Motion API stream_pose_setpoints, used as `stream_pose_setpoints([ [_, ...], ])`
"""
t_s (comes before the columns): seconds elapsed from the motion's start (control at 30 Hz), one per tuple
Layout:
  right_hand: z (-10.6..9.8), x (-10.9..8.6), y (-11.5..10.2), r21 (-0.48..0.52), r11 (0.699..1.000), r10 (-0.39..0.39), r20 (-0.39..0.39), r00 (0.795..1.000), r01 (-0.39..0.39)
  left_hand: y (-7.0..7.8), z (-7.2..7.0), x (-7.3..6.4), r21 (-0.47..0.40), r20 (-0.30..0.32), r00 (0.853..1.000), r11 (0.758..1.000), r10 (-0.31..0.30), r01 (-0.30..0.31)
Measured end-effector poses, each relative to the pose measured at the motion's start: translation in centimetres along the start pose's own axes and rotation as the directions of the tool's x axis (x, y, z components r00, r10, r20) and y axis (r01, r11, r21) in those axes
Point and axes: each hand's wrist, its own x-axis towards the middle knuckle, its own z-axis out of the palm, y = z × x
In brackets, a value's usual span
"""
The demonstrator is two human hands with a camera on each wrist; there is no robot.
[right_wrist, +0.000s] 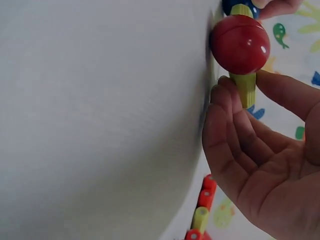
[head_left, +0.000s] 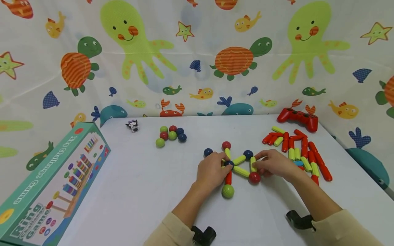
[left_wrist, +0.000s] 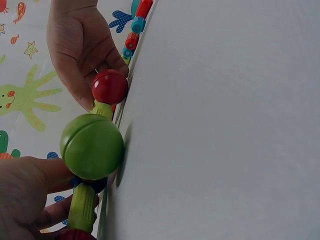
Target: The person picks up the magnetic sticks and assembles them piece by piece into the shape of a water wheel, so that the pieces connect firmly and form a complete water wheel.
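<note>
On the white table, rods and balls form a star-shaped build around a dark blue centre ball [head_left: 229, 165]. My left hand [head_left: 210, 171] grips that ball from the left. Yellow-green rods fan out from it, and a red rod [head_left: 228, 178] runs toward me to a green ball [head_left: 227, 191]. My right hand [head_left: 274, 164] pinches a yellow-green rod [right_wrist: 245, 90] between thumb and fingers. One end of this rod meets a red ball [head_left: 254, 177]; its other end lies by a blue ball [head_left: 248, 154]. Another red ball [head_left: 226, 146] tops the far arm.
Loose red and yellow-green rods [head_left: 304, 152] lie to the right, below a red game controller [head_left: 298, 119]. Spare balls [head_left: 172, 135] cluster at back left, near a small figurine [head_left: 133, 125]. A green game box [head_left: 58, 184] stands along the left side.
</note>
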Motion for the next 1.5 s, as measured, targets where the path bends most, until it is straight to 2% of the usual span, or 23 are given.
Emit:
stream_pose_setpoints([
  [0.33, 0.8, -0.3, -0.1, -0.057, 0.994, -0.094, -0.062, 0.994, 0.091, 0.0, 0.0, -0.1, 0.023, -0.005, 1.0, 1.0, -0.002, 0.002],
  [0.63, 1.3, 0.1, -0.3, -0.092, 0.991, -0.108, -0.076, 0.991, 0.101, 0.1, 0.0, -0.1, 0.031, -0.009, 1.0, 1.0, 0.001, 0.0],
  [0.9, 1.7, 1.0, -0.7, -0.115, 0.985, -0.139, -0.1, 0.985, 0.127, 0.2, -0.1, -0.1, 0.172, -0.039, 0.997, 0.983, 0.066, -0.059],
  [1.03, 1.9, 1.7, -1.0, -0.127, 0.98, -0.169, -0.096, 0.981, 0.156, 0.2, -0.2, 0.0, 0.217, -0.038, 0.994, 0.972, 0.101, -0.09],
  [1.27, 2.1, 3.7, -2.0, -0.142, 0.973, -0.199, -0.1, 0.975, 0.184, -0.5, -0.7, 0.4, 0.239, -0.012, 0.989, 0.961, 0.148, -0.141],
  [1.4, 2.0, 5.1, -2.7, -0.157, 0.97, -0.201, -0.099, 0.975, 0.184, -0.6, -0.9, 0.6, 0.271, 0.001, 0.99, 0.953, 0.141, -0.137],
  [1.5, 2.0, 6.1, -3.4, -0.175, 0.965, -0.214, -0.083, 0.973, 0.197, -0.4, -1.0, 0.6, 0.289, -0.003, 0.993, 0.951, 0.117, -0.111],
])
